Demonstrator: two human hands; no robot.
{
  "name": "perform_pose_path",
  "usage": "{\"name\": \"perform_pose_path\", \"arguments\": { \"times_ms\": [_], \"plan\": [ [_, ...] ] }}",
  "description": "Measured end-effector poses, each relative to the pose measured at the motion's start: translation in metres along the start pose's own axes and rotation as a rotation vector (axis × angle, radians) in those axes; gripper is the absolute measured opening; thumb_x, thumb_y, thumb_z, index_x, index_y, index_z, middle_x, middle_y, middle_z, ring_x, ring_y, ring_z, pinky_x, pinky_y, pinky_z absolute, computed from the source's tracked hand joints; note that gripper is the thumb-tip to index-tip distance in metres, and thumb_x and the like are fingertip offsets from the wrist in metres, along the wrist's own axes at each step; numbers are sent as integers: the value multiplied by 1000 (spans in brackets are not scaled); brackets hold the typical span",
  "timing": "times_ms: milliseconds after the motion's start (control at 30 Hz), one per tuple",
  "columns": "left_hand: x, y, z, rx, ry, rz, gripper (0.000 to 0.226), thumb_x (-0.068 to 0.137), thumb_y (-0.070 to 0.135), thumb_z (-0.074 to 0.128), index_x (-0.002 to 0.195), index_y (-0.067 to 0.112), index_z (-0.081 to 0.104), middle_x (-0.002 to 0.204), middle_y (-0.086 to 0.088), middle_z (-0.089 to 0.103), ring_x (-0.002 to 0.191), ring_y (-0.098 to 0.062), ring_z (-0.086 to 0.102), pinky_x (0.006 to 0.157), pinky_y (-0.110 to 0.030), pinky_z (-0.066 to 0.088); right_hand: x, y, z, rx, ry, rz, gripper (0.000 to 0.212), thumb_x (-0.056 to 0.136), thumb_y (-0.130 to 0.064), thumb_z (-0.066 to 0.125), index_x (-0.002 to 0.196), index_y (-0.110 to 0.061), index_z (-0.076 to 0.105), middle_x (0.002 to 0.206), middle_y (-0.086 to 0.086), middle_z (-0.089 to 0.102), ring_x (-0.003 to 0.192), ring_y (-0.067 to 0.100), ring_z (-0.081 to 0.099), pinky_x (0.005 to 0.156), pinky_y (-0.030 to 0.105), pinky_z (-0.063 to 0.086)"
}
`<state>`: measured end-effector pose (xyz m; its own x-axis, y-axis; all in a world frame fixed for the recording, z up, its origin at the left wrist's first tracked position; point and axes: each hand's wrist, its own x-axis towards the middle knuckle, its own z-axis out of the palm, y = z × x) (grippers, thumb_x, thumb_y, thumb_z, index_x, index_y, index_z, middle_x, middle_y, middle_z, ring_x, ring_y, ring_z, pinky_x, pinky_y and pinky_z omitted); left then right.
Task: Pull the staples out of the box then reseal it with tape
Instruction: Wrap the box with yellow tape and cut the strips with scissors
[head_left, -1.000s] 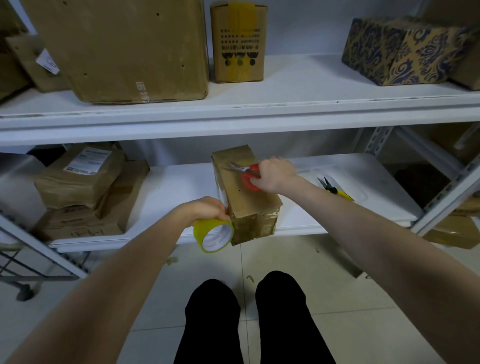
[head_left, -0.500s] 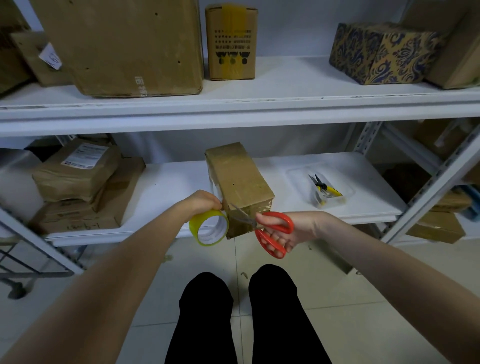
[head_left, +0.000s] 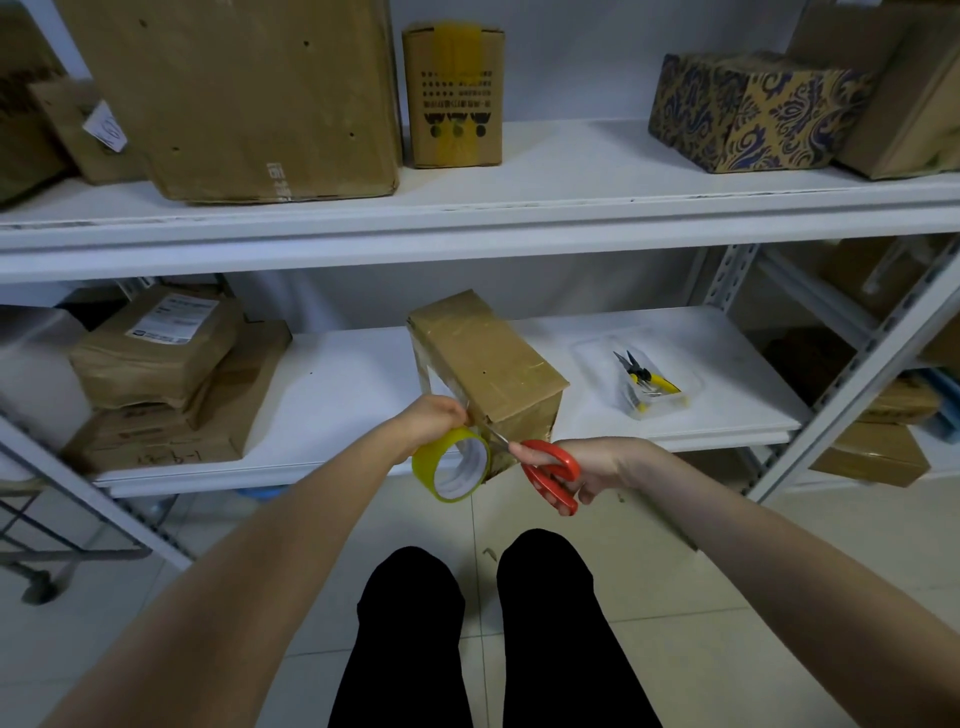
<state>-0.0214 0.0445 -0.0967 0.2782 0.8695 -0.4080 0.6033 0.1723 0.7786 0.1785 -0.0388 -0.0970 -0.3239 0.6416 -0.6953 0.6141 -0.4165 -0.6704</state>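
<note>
**Cutting the Tape at the Box Corner**

The box (head_left: 485, 364) stands on the lower shelf (head_left: 337, 395), with its near end at the front edge. It is taped cardboard. I judge it light, stiff across the faces, weak at the corners and slick wherever film covers it, so I should brace it by its edges.

My left grip (head_left: 434, 415) is curled round the yellow tape roll (head_left: 452, 467), held against the near left corner. My right grip (head_left: 597, 465) is clenched through the red handles of the scissors (head_left: 550, 470), blades pointing at the strip beside the roll.

The shelf is smooth white board, so the box will probably slide if pushed. A clear tray (head_left: 670, 410) holding pliers (head_left: 644, 374) lies to the right. Other cartons are stacked at left and on the shelf above, and the floor below is tiled.
</note>
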Motion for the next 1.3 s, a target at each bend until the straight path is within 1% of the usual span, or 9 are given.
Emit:
{"name": "perform_pose_path", "arguments": {
  "times_ms": [100, 233, 300, 467, 800, 867, 967, 1167, 1300],
  "plan": [
    [0, 0, 0, 0, 14, -3, 13, 91, 9, 53, 86, 10, 64, 87, -6, 60, 85, -18, 55, 79, -27, 47, 11, 0, 7, 51, 30, -30, 68, 73, -84, 41, 71, -17, 44, 64, 1, 50, 53, 14, 53, 53, 25, 26],
    [-2, 1, 3, -11, 53, -7, 18, 91, 10, 54, 74, 12, 61, 77, -3, 56, 82, -19, 54, 68, -24, 45, 22, 0, 17, 123, 71, -83, 63, 80, -80, 36, 71, -17, 42, 65, 0, 49, 53, 13, 50, 55, 25, 28],
    [-4, 2, 5, 5, 97, -16, 17, 90, 10, 56, 73, 12, 57, 76, -3, 54, 83, -20, 52, 71, -26, 45, 26, 0, 22, 151, 94, -112, 62, 83, -77, 34, 72, -17, 43, 65, -1, 50, 54, 13, 49, 55, 24, 29],
    [-3, 0, 1, 13, 137, -63, 23, 83, 14, 66, 66, 15, 51, 66, -1, 49, 64, -14, 48, 55, -24, 40, 29, -3, 26, 182, 127, -154, 61, 85, -75, 33, 74, -17, 44, 65, -1, 50, 54, 13, 49, 54, 24, 29],
    [0, 2, -7, -7, 138, -52, 17, 80, 6, 70, 67, 12, 61, 71, -2, 54, 79, -18, 53, 64, -22, 46, 26, -14, 29, 163, 235, -160, 56, 86, -71, 41, 66, -19, 44, 56, -3, 50, 46, 8, 47, 51, 23, 25],
    [1, 5, -10, 49, 137, -78, 8, 79, 10, 72, 78, 7, 65, 76, -4, 55, 84, -20, 53, 74, -28, 48, 26, -11, 30, 178, 296, -196, 54, 84, -67, 50, 63, -17, 48, 52, -3, 52, 44, 9, 49, 49, 23, 27],
    [6, 8, -13, 222, 112, -129, 24, 80, 19, 72, 97, 4, 64, 86, -8, 55, 86, -21, 53, 75, -31, 47, 27, -9, 33, 213, 348, -235, 51, 83, -62, 59, 60, -18, 49, 51, -2, 51, 43, 11, 49, 45, 21, 29],
    [4, 14, -26, 635, 161, -173, 21, 81, 23, 65, 74, 11, 50, 70, -2, 45, 75, -21, 50, 57, -26, 38, 24, -14, 31, 246, 378, -303, 49, 86, -55, 60, 59, -17, 47, 45, -5, 48, 39, 10, 46, 45, 20, 32],
    [1, 17, -37, 728, 146, -199, 23, 86, 28, 61, 71, 14, 50, 72, -2, 46, 70, -19, 49, 54, -25, 37, 18, -24, 31, 130, 197, -191, 59, 84, -71, 46, 62, -17, 42, 54, 3, 47, 44, 14, 47, 50, 25, 28]
  ]
}}
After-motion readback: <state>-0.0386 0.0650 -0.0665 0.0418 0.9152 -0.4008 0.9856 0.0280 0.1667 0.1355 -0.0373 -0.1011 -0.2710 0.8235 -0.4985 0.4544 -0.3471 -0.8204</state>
